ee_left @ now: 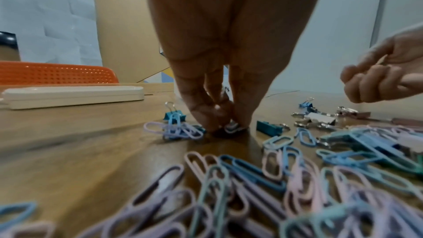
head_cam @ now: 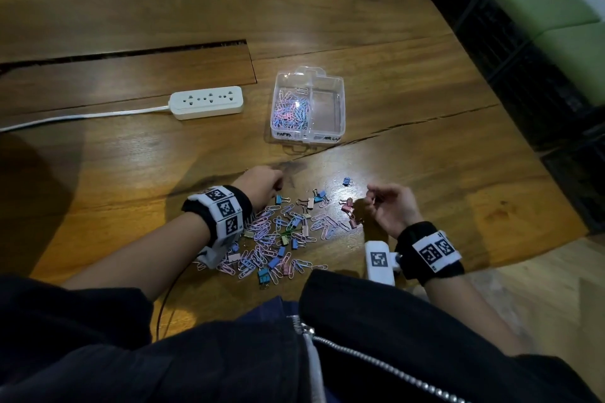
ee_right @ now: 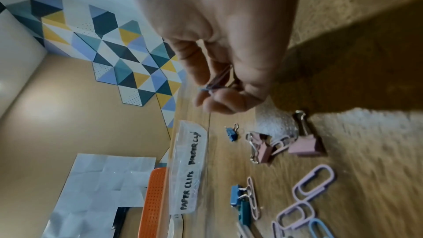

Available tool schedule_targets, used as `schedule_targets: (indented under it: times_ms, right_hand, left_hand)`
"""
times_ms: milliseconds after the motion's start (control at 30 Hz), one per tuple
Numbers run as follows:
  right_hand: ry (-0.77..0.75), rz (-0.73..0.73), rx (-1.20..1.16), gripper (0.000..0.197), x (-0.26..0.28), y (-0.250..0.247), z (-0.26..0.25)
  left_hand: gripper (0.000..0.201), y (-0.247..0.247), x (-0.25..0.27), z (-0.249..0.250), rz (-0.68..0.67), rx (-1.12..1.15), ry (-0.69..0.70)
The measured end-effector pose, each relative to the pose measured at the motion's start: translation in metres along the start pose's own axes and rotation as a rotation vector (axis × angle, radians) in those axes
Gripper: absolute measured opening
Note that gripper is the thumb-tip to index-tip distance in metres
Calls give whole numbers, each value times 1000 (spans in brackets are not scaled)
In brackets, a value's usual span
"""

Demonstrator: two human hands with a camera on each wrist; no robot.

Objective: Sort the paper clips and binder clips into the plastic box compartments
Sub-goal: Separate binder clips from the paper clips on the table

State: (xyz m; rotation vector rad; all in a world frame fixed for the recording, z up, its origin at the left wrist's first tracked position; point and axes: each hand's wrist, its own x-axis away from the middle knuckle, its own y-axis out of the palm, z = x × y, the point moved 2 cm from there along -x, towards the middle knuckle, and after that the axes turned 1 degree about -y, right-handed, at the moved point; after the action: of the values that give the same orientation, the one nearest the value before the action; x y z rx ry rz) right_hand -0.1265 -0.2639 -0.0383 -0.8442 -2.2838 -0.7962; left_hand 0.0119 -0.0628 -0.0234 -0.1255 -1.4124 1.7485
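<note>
Nearest the head camera, a dark jacket (head_cam: 98, 353) with a metal zip fills the bottom edge and hides the near rim of the wooden table (head_cam: 327, 26). Just beyond it lies the pile of paper clips and binder clips (head_cam: 278, 239), pastel pink, lilac and blue, too tangled to count.

At the pile's left far edge, the left hand (head_cam: 262, 185) reaches down, fingertips (ee_left: 207, 124) bunched on the tabletop and closing on a small clip (ee_left: 233, 127). Its kind is hard to make out, since the fingers cover most of it and that patch is blurred. Left of the pile and farther back sits a white power strip (head_cam: 207, 102), its cable cut off by the frame edge.

Directly beyond the pile stands the plastic box (head_cam: 309, 106), open. Its left compartment holds paper clips; the right one looks bare. The handwritten labels on its front wall are partly unreadable from above.

Right of the pile, the right hand (head_cam: 393, 206) hovers above the table, fingers curled around a few thin paper clips (ee_right: 217, 82), mostly hidden in the grip. Pink binder clips (ee_right: 306, 146) lie below it.
</note>
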Motion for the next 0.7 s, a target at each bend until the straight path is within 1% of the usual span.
schedule_targets:
  times_ms: [67, 100, 167, 233, 267, 333, 400, 467, 533, 600, 633, 700]
  right_hand:
    - [-2, -4, 89, 25, -1, -1, 1]
    - [-14, 2, 183, 28, -2, -1, 2]
    - [-67, 36, 461, 33, -3, 0, 5]
    - [-115, 51, 770, 31, -7, 3, 9]
    - [-131, 49, 893, 30, -8, 5, 12]
    - [-149, 52, 1035, 34, -13, 8, 15]
    - [-195, 112, 1100, 36, -17, 11, 14]
    - [-256, 162, 1059, 35, -20, 12, 9]
    - [-272, 157, 977, 32, -20, 10, 5]
    - [-267, 145, 965, 30, -18, 6, 4]
    - [-260, 141, 1000, 29, -16, 3, 5]
    - [-251, 141, 1159, 28, -10, 0, 10]
  left_hand:
    - [21, -2, -1, -3, 0, 53, -38]
    - [22, -3, -2, -4, -2, 90, -56]
    - [19, -4, -1, -4, -19, 175, -65]
    - [11, -3, 1, -3, -22, 277, -60]
    - [11, -3, 3, -3, -21, 310, -62]
    - [18, -1, 5, -5, -43, 315, -78]
    - [22, 0, 8, -6, -70, 254, -95]
    - [22, -2, 12, -7, -51, 142, -94]
    - [25, -1, 13, -7, -50, 67, -73]
    - [21, 3, 15, -8, -61, 35, -51]
    - [20, 5, 16, -8, -61, 19, -48]
    - [27, 12, 18, -6, -68, -32, -57]
